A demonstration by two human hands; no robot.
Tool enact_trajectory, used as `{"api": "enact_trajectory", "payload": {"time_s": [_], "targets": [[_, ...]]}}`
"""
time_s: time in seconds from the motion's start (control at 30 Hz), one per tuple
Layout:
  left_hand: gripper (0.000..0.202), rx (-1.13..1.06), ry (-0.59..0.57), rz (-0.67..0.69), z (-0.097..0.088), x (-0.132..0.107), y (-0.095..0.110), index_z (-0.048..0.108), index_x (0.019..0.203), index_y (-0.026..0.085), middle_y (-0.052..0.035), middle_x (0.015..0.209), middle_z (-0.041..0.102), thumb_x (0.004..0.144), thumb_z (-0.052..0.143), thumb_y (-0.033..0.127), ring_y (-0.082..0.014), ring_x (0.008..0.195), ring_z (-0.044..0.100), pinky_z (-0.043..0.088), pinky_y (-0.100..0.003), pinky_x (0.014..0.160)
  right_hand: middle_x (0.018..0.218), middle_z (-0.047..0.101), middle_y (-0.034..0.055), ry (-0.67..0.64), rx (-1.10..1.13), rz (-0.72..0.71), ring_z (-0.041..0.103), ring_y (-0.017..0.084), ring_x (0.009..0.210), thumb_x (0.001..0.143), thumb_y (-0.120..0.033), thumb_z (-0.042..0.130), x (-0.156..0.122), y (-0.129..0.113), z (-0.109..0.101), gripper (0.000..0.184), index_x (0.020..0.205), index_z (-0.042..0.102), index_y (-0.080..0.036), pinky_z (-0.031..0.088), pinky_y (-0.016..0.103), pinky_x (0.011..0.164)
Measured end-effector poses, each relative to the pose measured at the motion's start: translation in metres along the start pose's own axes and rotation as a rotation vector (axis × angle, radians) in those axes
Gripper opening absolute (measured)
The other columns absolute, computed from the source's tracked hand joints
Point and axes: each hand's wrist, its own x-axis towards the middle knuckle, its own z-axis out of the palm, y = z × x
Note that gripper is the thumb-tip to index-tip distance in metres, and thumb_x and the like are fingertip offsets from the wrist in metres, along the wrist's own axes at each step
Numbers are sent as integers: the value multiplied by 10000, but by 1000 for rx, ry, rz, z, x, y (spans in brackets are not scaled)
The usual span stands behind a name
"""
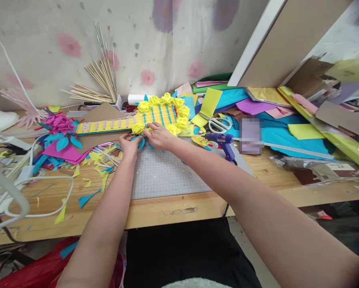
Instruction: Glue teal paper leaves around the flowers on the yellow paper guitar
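A guitar-shaped paper craft (107, 125) lies across the far part of the work surface, with a yellow neck, blue strips on its body and thin strings. Crumpled yellow paper flowers (167, 98) ring the body. My left hand (129, 146) is at the near edge where neck meets body, fingers pinched at a blue paper leaf (141, 143). Beside it, my right hand (157, 137) bends its fingers against the body's near edge, next to a yellow flower (138, 128); its fingertips are partly hidden. A magenta flower (59, 123) with blue leaves sits at the neck's left end.
A grey cutting mat (170, 176) lies under my forearms. Right of the craft are a purple glue gun (221, 141), scissors (219, 125) and piled coloured paper (290, 138). Paper scraps (103, 172) and white cables (47, 215) spread left. Wooden sticks (103, 78) stand behind.
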Motion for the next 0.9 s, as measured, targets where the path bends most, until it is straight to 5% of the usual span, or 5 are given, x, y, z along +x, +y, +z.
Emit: {"api": "enact_trajectory", "payload": {"time_s": [0.33, 0.47, 0.6, 0.7, 0.9], "targets": [[566, 106, 17, 72, -3, 7, -8, 386, 1046, 184, 9, 837, 575, 588, 689, 47, -102, 689, 598, 509, -285, 712, 822, 639, 140, 55, 8, -13, 469, 298, 1055, 833, -110, 373, -1, 2, 4, 219, 949, 559, -108, 321, 461, 941], [548, 302, 74, 434, -18, -3, 0, 377, 1140, 193, -74, 1030, 569, 644, 559, 46, -137, 804, 631, 521, -307, 769, 898, 633, 158, 64, 41, 13, 461, 303, 1068, 823, -104, 381, -1, 4, 6, 241, 973, 568, -81, 327, 467, 941], [660, 513, -195, 827, -26, -22, 6, 331, 1263, 186, -138, 1217, 515, 638, 482, 39, -187, 991, 628, 493, -344, 899, 977, 627, 156, 47, 50, 38, 458, 293, 1084, 837, -106, 368, -1, 2, 4, 275, 1012, 575, -61, 331, 446, 959], [696, 644, -312, 891, -22, -31, 5, 308, 1300, 167, -171, 1294, 477, 631, 453, 39, -216, 1031, 624, 450, -406, 972, 1034, 620, 173, 21, 56, 73, 448, 295, 1108, 851, -121, 360, -1, 0, 2, 298, 1056, 561, -37, 321, 436, 981], [712, 779, -252, 875, -15, -30, 1, 300, 1318, 140, -211, 1353, 432, 630, 458, 51, -282, 1191, 531, 406, -468, 1015, 1055, 609, 213, -33, 129, 163, 440, 312, 1138, 839, -119, 376, 3, -3, -5, 286, 1066, 524, -30, 323, 472, 978]]}}
